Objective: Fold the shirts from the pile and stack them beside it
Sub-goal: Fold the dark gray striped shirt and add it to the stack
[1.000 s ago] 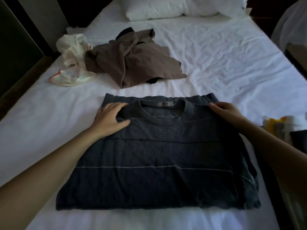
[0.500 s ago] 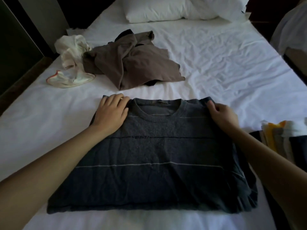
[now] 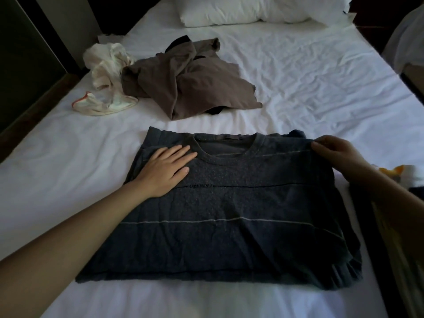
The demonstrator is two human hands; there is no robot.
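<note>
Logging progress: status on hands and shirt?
Left hand flat on dark blue striped shirt. Right hand pinches its shoulder edge. Crumpled brown shirt pile beyond, apart.

I am in a bedroom, standing at a bed (image 3: 309,72) that fills most of my view. A wrinkled white sheet (image 3: 57,157) covers the mattress, and white pillows (image 3: 220,12) lie at the head end. Clothes lie on the sheet: a crumpled brown shirt (image 3: 195,88), a cream garment (image 3: 105,63) touching it, and a dark striped shirt (image 3: 229,214) laid flat in front of me. A dark wall panel (image 3: 20,65) stands along the bed's left side.
</note>
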